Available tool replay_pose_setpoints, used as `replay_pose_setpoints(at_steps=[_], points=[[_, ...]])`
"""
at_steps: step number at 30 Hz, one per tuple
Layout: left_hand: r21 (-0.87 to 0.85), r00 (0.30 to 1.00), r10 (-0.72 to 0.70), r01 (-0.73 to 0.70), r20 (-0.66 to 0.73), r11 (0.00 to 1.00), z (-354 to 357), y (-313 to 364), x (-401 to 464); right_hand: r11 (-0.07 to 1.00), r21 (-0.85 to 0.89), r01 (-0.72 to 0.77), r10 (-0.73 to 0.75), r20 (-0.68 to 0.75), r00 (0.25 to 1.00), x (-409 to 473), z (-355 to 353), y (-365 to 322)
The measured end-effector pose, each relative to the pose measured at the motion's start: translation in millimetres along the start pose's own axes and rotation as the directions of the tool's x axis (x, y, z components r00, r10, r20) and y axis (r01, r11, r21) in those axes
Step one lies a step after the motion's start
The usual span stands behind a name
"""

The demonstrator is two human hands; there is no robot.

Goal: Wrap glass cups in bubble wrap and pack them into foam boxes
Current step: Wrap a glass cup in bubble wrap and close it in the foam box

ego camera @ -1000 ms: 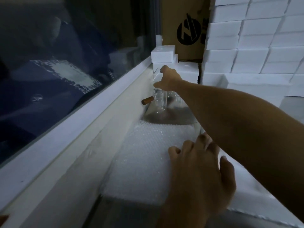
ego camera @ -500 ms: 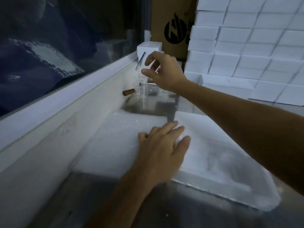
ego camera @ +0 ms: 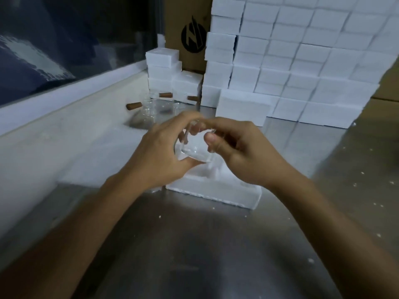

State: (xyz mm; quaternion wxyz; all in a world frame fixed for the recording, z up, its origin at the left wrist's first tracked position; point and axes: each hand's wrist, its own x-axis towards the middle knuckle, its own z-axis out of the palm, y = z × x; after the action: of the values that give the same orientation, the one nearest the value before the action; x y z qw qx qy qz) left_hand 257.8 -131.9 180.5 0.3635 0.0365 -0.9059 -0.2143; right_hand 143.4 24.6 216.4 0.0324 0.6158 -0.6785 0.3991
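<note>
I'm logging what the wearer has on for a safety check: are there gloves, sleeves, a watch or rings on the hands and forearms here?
Nothing is worn that this head view shows. The left hand and right hand are bare, without gloves, and no ring shows on the visible fingers. Both forearms are uncovered down to the bottom edge of the picture, with no sleeve, watch or wristband in sight. The dim, slightly blurred picture could hide small details.

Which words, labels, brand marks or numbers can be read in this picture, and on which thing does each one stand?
No word or number can be read anywhere.
Brown cardboard box at the back: a round black logo with slanted white strokes; partly hidden by the stacked white foam boxes, and no letters can be made out.
White foam boxes, clear glass cup, metal table: no visible print.
</note>
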Motion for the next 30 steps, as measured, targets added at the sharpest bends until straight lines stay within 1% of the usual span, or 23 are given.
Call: replay_pose_setpoints(at_steps=[3, 6, 7, 8, 10, 11, 15, 17, 19, 22, 25, 28, 30], points=[[-0.011, 0.998, -0.054, 0.055, 0.014, 0.998, 3.9, 5.4, -0.9, 0.986, -0.162, -0.044, 0.028, -0.100, 0.995, -16.6, 2.3, 1.2], [-0.072, 0.995, -0.073, 0.078, 0.064, 0.994, 7.7, 9.1, -3.4, 0.938, -0.323, -0.126, 0.067, -0.187, 0.980, -35.5, 11.6, 2.9], [-0.097, 0.994, -0.073, 0.080, 0.078, 0.992, 8.2, 9.9, -4.2, 0.935, -0.323, -0.149, 0.091, -0.187, 0.978, -40.4, 14.7, 3.1], [-0.110, 0.994, -0.072, 0.081, 0.083, 0.991, 8.7, 10.2, -4.6, 0.946, -0.284, -0.158, 0.112, -0.173, 0.979, -43.9, 16.9, 3.7], [-0.109, 0.994, -0.074, 0.082, 0.077, 0.991, 9.4, 9.1, -4.6, 0.967, -0.209, -0.143, 0.114, -0.144, 0.983, -48.2, 16.7, 5.2], [-0.109, 0.994, -0.077, 0.085, 0.074, 0.990, 9.8, 8.5, -4.7, 0.971, -0.200, -0.133, 0.105, -0.144, 0.984, -49.4, 15.2, 6.0], [-0.140, 0.989, -0.109, 0.122, 0.095, 0.983, 13.2, 5.6, -6.4, 0.968, -0.222, -0.119, 0.079, -0.182, 0.980, -51.2, 14.8, 5.1], [-0.188, 0.990, -0.104, 0.120, 0.094, 0.975, 14.2, 5.1, -6.9, 0.959, -0.264, -0.104, 0.055, -0.189, 0.981, -52.4, 16.6, 4.9], [-0.202, 0.991, -0.096, 0.113, 0.090, 0.973, 15.7, 5.7, -6.1, 0.949, -0.300, -0.093, 0.033, -0.201, 0.979, -53.2, 15.7, 5.5], [-0.145, 0.991, -0.110, 0.121, 0.081, 0.982, 20.0, 3.3, -6.8, 0.918, -0.384, -0.099, 0.004, -0.241, 0.971, -53.6, 18.8, 4.4], [-0.064, 0.996, -0.079, 0.082, 0.047, 0.995, 19.8, 2.4, -8.3, 0.884, -0.450, -0.127, -0.008, -0.286, 0.958, -53.3, 25.3, 1.8], [-0.050, 1.000, -0.012, 0.013, 0.022, 0.999, 19.7, 4.1, -8.3, 0.891, -0.427, -0.154, 0.002, -0.334, 0.942, -53.1, 27.2, 2.6], [-0.026, 1.000, -0.006, 0.006, 0.002, 1.000, 21.3, 4.0, -7.5, 0.910, -0.380, -0.165, 0.015, -0.369, 0.929, -52.6, 27.1, 2.9]])
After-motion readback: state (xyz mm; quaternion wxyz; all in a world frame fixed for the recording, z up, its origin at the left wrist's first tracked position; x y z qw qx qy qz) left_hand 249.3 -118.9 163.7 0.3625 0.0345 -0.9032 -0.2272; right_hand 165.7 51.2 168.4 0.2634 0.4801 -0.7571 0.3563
